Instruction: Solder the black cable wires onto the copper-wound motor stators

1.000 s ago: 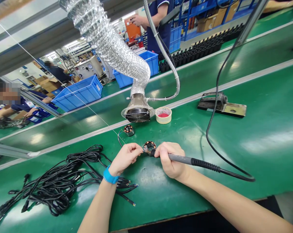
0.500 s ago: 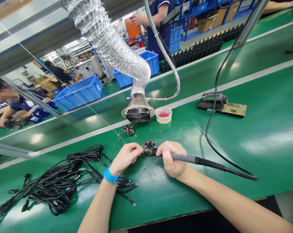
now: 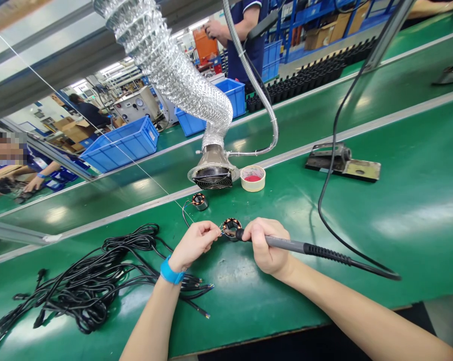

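Note:
My right hand [image 3: 268,244] is closed round the grey handle of a soldering iron [image 3: 286,243], whose tip points left over a copper-wound motor stator [image 3: 231,225]. Thumb and forefinger of my left hand [image 3: 197,240] are pinched together at the left side of that stator, where thin wires show; their ends are too small to make out clearly. A strand of solder wire [image 3: 147,173] slants down from the upper left towards my left hand. Behind it stands a second stator [image 3: 199,201] with leads joined to a cable.
A heap of black cables [image 3: 87,281] lies at the left. An extractor hood [image 3: 213,173] hangs over the green bench beside a tape roll [image 3: 253,178]. An iron stand [image 3: 343,163] sits at right. Blue bins [image 3: 121,145] and co-workers are beyond.
My soldering iron has shifted very slightly; my left hand keeps its place. At the far left, a co-worker's hands have moved. A metal part on the far belt at right has slid left.

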Action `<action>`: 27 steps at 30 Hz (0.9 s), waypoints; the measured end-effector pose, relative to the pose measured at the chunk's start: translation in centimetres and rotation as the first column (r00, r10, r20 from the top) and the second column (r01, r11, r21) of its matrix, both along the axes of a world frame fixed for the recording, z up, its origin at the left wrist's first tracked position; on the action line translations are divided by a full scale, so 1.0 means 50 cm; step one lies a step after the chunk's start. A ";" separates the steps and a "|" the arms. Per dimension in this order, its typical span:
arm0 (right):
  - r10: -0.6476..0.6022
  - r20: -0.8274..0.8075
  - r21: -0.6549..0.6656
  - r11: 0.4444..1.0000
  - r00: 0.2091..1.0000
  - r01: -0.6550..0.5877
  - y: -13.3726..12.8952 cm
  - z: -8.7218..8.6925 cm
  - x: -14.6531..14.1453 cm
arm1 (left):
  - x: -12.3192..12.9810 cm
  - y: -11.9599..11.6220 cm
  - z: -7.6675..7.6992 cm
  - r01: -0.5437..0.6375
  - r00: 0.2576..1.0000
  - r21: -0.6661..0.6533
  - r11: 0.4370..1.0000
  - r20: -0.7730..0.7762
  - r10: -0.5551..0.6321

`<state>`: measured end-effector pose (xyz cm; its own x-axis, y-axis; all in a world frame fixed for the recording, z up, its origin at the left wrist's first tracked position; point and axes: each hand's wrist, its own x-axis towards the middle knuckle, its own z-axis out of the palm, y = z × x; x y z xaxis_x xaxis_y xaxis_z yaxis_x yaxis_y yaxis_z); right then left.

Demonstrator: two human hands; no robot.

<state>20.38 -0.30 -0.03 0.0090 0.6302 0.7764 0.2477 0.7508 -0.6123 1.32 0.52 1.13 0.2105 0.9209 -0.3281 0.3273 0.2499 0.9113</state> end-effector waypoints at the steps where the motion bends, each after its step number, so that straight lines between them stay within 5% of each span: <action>1: -0.001 0.002 -0.005 1.000 1.000 0.001 0.000 0.000 0.000 | 0.000 -0.001 0.000 -0.001 1.000 0.002 1.000 -0.003 0.001; 19: -0.028 -0.005 -0.001 1.000 1.000 0.028 0.002 -0.003 0.001 | -0.002 0.000 0.000 -0.007 1.000 -0.008 1.000 0.011 0.007; 27: -0.027 0.213 0.099 0.995 0.977 0.006 0.021 -0.015 -0.005 | -0.002 0.002 -0.005 0.006 0.999 0.013 1.000 0.048 -0.006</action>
<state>20.12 0.75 -0.79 -0.1537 0.5530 0.8189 0.3780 0.7986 -0.4683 1.21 0.64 0.88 0.2312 0.9236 -0.3058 0.2846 0.2364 0.9290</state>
